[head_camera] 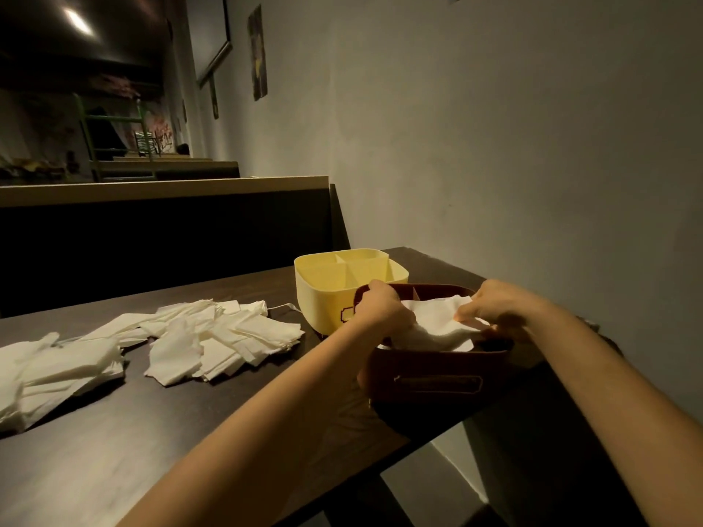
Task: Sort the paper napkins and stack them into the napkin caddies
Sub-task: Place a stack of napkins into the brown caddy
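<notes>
Two unreadable label plates, one per caddy, yellow caddy (334, 294) w/ 4 compartments at back, brown caddy (437, 374) in front w/ napkin (437, 325) inside, L hand (384, 310) grips napkin's left edge, R hand (494, 306) pinches its right edge, loose napkins (213, 336) piled at left on worktop (114, 450).

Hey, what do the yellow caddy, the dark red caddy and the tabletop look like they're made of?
Yellow caddy: probably moulded plastic, smooth matte walls and rounded corners. Dark red caddy: apparently the same plastic, moulded label frame on its front. Tabletop: dark wood or wood-look laminate; faint grain shows, which is unclear.
</notes>
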